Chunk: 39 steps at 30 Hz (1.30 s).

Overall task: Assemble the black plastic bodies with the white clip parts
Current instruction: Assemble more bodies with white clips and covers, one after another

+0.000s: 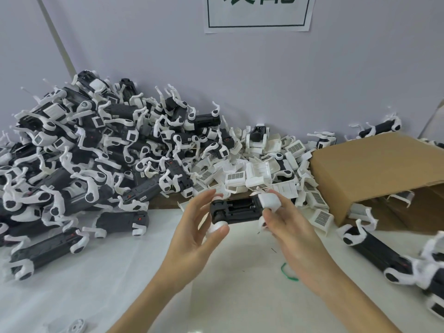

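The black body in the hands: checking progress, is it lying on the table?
No, the black body is held up between the left hand and right hand, above the table.

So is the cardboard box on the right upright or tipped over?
Tipped over: the cardboard box lies on its side, opening facing forward, white clip parts visible inside.

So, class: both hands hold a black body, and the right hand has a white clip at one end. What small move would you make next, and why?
Probably press the white clip down onto the right end of the black body. The right hand already holds it at that end, apparently not fully seated, while the left hand steadies the other end.
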{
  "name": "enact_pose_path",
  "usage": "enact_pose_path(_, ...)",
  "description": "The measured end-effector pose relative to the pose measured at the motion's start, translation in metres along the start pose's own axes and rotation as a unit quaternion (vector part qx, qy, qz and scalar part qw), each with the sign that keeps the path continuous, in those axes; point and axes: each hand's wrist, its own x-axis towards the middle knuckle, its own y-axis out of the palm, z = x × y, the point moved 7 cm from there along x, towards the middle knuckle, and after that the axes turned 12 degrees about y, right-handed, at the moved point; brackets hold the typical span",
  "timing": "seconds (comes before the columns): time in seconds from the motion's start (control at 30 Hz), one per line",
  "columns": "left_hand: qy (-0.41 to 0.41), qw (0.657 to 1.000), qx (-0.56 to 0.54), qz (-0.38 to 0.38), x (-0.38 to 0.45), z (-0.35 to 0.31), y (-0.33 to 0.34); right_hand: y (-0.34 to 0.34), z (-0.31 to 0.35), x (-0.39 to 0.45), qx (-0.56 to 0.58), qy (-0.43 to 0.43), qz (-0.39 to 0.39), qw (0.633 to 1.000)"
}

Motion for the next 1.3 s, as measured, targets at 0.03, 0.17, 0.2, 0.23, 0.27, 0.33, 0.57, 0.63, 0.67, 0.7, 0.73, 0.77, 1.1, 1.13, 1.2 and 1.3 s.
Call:
enact_pose_path(0.03,0.015,1.0,0.016,0.013,0.0,-0.003,0.0,-0.002,-0.004,0.001,0.028,0.049,-0.015,0.998)
enact_pose_path(0.17,0.101,0.977,0.136,0.131,-0.004,-0.018,0.014,0.0,-0.016,-0.004,0.081,0.193,0.011,0.978)
enact_pose_path(0.2,0.127,0.964,0.175,0.156,-0.005,-0.02,0.019,-0.003,-0.017,-0.002,0.097,0.191,0.003,0.977)
enact_pose_path(0.23,0.151,0.953,0.205,0.163,-0.007,-0.022,0.024,-0.006,-0.017,0.0,0.116,0.185,-0.006,0.976)
enact_pose_path(0.27,0.163,0.95,0.219,0.151,-0.008,-0.022,0.026,-0.007,-0.016,0.001,0.124,0.171,-0.007,0.977)
enact_pose_path(0.33,0.135,0.962,0.218,0.099,-0.01,-0.017,0.025,-0.007,-0.012,0.004,0.095,0.129,-0.002,0.987)
enact_pose_path(0.57,-0.172,0.979,-0.086,-0.067,-0.019,0.026,0.012,0.001,0.001,-0.004,0.017,0.049,0.018,0.998)
enact_pose_path(0.63,-0.159,0.977,-0.109,-0.089,-0.015,0.025,0.009,0.002,0.0,-0.003,0.047,0.047,0.004,0.998)
enact_pose_path(0.67,-0.154,0.976,-0.113,-0.1,-0.014,0.025,0.008,0.003,-0.002,-0.003,0.065,0.052,-0.006,0.996)
enact_pose_path(0.7,-0.152,0.975,-0.118,-0.107,-0.014,0.025,0.007,0.004,-0.006,-0.002,0.082,0.061,-0.009,0.995)
enact_pose_path(0.73,-0.149,0.976,-0.12,-0.108,-0.015,0.025,0.007,0.006,-0.01,-0.001,0.099,0.072,-0.005,0.993)
enact_pose_path(0.77,-0.148,0.976,-0.121,-0.107,-0.015,0.025,0.007,0.009,-0.012,-0.001,0.112,0.078,0.004,0.991)
enact_pose_path(1.1,-0.167,0.985,-0.033,-0.034,-0.017,0.022,0.005,0.016,-0.007,-0.003,0.17,0.036,0.082,0.981)
enact_pose_path(1.13,-0.164,0.985,-0.027,-0.036,-0.018,0.021,0.006,0.018,-0.006,-0.004,0.151,0.025,0.088,0.984)
enact_pose_path(1.2,-0.157,0.986,-0.024,-0.045,-0.019,0.021,0.008,0.018,-0.009,-0.005,0.072,0.006,0.061,0.996)
enact_pose_path(1.3,-0.12,0.993,0.016,-0.012,-0.019,0.014,0.017,0.013,-0.012,-0.004,-0.022,-0.029,0.018,0.999)
